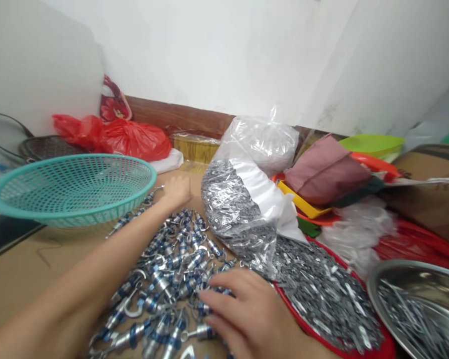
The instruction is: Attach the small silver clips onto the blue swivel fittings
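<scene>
A heap of metal hook fittings with blue bands [160, 279] is spread over the brown tabletop [18, 279]. My left hand [177, 190] reaches to the far end of this heap, beside the teal basket [93, 187]. It is blurred, and its fingers are mostly hidden behind the back of the hand. At the near right of the heap, my right hand [252, 311] lies over several fittings with its fingers apart. Just right of that hand, flat grey metal pieces [325, 289] fill a red tray [387, 344].
A clear plastic bag [235, 199] of similar metal pieces leans at the centre. Red plastic bags [134, 139] sit behind the basket. A steel bowl [381, 269] holds thin metal parts at the right. Folded pink cloth [327, 172] and a cardboard box [430, 199] stand farther back.
</scene>
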### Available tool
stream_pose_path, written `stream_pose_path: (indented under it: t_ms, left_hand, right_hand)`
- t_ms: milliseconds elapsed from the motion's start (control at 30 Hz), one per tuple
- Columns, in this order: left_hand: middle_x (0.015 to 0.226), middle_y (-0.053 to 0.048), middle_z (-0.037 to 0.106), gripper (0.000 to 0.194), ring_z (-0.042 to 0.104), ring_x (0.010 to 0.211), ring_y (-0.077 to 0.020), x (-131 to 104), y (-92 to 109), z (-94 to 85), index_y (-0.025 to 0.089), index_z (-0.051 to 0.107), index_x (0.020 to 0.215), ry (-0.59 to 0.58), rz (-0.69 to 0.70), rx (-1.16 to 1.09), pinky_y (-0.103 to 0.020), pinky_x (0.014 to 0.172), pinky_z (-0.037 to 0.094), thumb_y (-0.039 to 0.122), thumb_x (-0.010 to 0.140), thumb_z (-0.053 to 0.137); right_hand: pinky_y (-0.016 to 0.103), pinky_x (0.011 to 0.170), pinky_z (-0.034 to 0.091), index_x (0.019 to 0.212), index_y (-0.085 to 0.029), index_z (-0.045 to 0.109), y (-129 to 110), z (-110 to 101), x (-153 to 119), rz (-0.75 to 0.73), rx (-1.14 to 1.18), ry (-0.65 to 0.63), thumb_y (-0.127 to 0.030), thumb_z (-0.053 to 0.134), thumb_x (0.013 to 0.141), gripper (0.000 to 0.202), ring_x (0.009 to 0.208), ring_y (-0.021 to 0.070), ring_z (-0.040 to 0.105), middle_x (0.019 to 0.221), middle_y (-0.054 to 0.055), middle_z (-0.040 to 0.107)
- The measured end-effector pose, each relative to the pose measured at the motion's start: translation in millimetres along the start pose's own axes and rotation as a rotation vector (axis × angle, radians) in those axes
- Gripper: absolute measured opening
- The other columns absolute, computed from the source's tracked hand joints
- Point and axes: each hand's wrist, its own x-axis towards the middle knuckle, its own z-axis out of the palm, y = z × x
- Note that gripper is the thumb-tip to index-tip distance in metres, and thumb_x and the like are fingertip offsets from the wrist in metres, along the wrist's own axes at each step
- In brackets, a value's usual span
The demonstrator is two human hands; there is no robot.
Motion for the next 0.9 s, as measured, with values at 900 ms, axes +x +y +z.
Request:
stream_pose_path:
  t_ms: [900]
  left_hand:
    - [0.119, -0.009, 0.059, 0.033, 0.061, 0.097, -0.0233, -105, -52, -21.9, 0.018, 0.054, 0.117, -0.095, -0.149, -0.124, -0.045, 0.079, 0.052, 0.03, 0.086, 0.056]
  right_hand:
    - [0.038, 0.094, 0.043, 0.105, -0.019, 0.064, 2, -10, -2, 0.026, 0.045, -0.2, -0.03, 0.054, 0.088, 0.023, 0.11, 0.0197, 0.054, 0.12, 0.008, 0.06]
